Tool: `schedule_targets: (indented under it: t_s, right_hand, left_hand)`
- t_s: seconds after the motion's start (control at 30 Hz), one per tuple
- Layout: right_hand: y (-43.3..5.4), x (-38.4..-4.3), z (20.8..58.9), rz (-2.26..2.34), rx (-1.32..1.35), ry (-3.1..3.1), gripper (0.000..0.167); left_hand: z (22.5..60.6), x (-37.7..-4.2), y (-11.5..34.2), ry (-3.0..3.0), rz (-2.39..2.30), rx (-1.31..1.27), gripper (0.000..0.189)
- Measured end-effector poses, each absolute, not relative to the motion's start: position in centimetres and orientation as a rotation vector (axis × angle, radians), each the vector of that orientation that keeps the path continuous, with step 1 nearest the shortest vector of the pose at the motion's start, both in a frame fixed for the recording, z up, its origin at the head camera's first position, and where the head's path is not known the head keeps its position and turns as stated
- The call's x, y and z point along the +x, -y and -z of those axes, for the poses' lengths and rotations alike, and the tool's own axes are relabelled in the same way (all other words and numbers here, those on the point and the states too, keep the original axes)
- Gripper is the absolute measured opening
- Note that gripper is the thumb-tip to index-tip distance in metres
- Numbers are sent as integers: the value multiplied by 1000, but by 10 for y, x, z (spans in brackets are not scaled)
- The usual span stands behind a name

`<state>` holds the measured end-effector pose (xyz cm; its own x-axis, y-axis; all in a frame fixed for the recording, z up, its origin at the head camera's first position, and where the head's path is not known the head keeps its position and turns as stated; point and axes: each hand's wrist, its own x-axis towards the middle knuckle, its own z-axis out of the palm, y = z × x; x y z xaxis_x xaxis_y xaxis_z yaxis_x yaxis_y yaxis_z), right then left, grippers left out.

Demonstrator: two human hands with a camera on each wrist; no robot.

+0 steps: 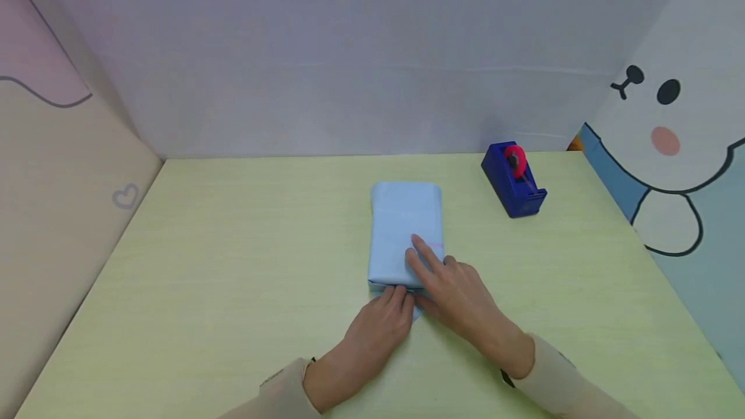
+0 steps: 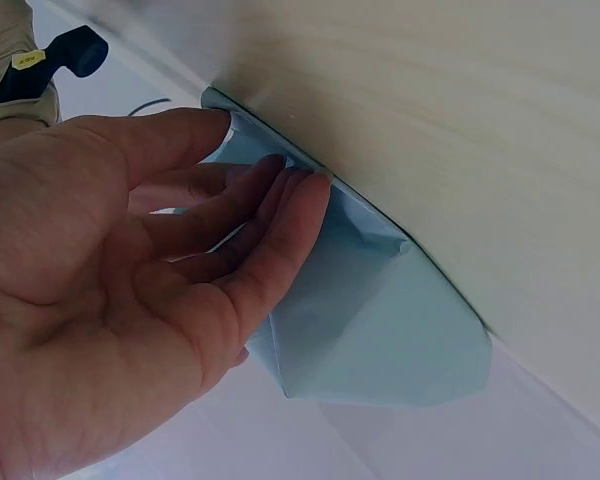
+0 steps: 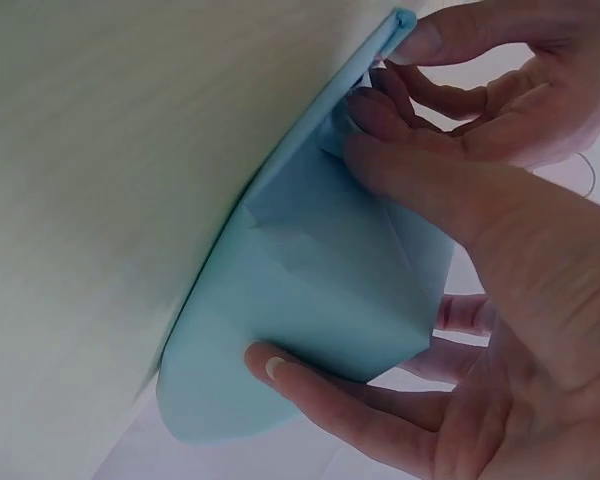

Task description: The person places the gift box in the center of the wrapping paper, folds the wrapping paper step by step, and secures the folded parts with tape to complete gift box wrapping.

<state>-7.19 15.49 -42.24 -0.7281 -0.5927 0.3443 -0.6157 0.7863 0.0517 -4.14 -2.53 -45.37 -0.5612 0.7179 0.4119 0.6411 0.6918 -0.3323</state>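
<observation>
A box-shaped package (image 1: 404, 222) in light blue wrapping paper lies on the table, with a paper flap (image 1: 416, 313) sticking out at its near end. There my left hand (image 1: 378, 325) pinches the flap between its thumb and bent fingers; in the left wrist view the paper end (image 2: 400, 320) shows creases and a folded edge. My right hand (image 1: 460, 293) lies over the near right corner, fingers stretched across the top and side. Its thumb (image 3: 410, 175) presses the paper end (image 3: 290, 260), close to the left fingertips in the right wrist view.
A blue tape dispenser (image 1: 515, 180) with a red-cored roll stands at the back right of the pale table (image 1: 233, 244). Printed panels (image 1: 372, 83) close off the back and both sides.
</observation>
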Motion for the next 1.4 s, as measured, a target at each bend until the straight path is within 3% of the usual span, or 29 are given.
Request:
schedule_targets:
  t_s: [0.37,0.83,1.1,1.4]
  right_hand:
    - [-153,-72,426,-102,887,2602,64]
    - [-156,-75,423,-113,919,2622,67]
    - [-157,-77,424,-119,953,2581,70]
    - [-160,-76,421,-104,988,2608,71]
  left_hand:
    - [450,-42,28,2335,-177,-1160,18]
    - [432,-37,29,2364,-247,-1363,32]
    - [431,-44,34,2274,-210,-1265,21]
    - [428,-54,36,2267,-178,-1198,22]
